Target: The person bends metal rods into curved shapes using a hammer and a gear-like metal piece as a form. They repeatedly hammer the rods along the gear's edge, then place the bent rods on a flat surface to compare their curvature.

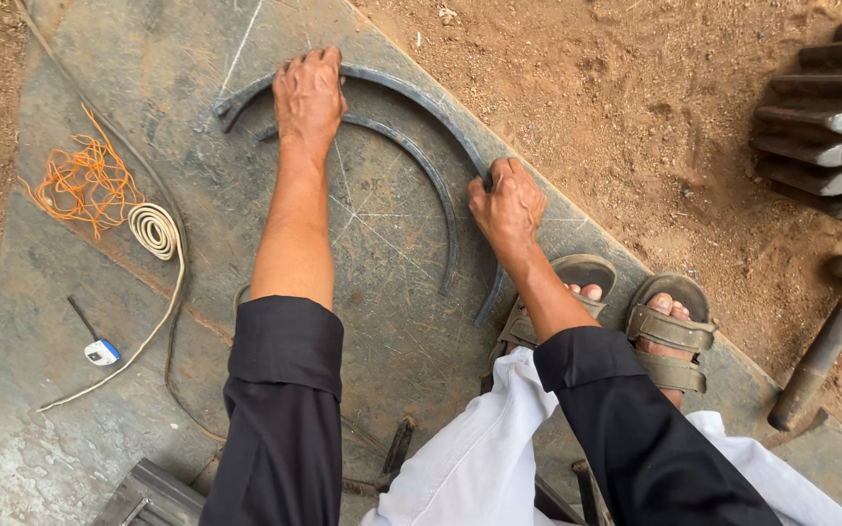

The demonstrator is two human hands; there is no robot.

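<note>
Two curved flat metal bars lie on a grey steel plate (51,409) marked with chalk lines. The outer arc (411,93) runs from upper left round to lower right. The inner arc (431,175) lies just inside it. My left hand (309,97) presses down flat over the upper part of both arcs. My right hand (509,206) grips the outer arc near its right side. Both of my feet in brown sandals (669,331) rest on the plate's right edge.
A coiled cream cord (154,230) and tangled orange string (85,183) lie at the left. A small white and blue tool (101,352) sits below them. A hammer (830,336) lies on the dirt at right, below a large gear (830,127).
</note>
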